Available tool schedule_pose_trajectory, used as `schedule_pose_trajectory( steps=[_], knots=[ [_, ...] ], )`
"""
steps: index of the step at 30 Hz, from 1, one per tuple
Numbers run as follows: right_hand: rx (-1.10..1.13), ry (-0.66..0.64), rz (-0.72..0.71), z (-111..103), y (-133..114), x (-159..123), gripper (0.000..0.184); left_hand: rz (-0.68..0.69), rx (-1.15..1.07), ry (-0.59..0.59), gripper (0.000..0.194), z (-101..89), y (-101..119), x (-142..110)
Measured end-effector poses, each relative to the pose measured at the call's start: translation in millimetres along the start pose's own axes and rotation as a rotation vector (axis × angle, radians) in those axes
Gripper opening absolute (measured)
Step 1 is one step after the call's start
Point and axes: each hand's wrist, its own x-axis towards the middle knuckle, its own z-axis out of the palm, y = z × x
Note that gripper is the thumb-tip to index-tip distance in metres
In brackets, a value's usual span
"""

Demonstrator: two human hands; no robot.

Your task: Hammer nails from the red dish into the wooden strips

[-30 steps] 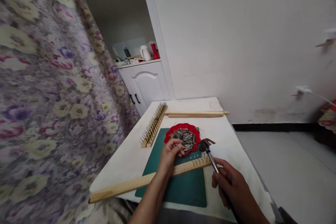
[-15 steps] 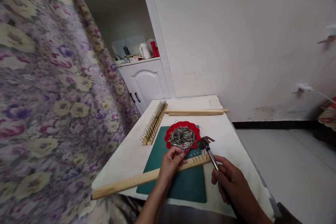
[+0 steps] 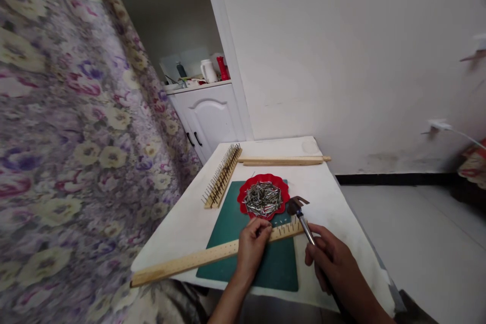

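My right hand is wrapped around the handle of a claw hammer, its head raised near the right end of a wooden strip. Several nails stand upright in that end of the strip, and rows of small holes run along the rest. At the strip, left of those nails, my left hand has thumb and fingers pinched together; whatever is between the fingertips is too small to make out. Just beyond it a red scalloped dish holds a heap of loose nails.
A green cutting mat lies under the strip and dish on the pale table. At the back left is a board full of upright nails. Two bare wooden strips lie along the back. A flowered curtain hangs on the left.
My left hand has moved right along the strip, from the dish's near edge to close beside the standing nails. The right hand and hammer have hardly moved.
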Motion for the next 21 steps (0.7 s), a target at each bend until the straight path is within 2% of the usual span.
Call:
schedule_pose_trajectory(
  steps=[14,21],
  knots=[
    [0.005,-0.023,0.009,2,0,1,0.039,0.030,0.074,0.035,0.015,5.6,-3,1],
    [0.035,-0.137,0.001,12,4,1,0.036,0.043,0.110,0.035,0.013,6.4,-1,1]
  ],
)
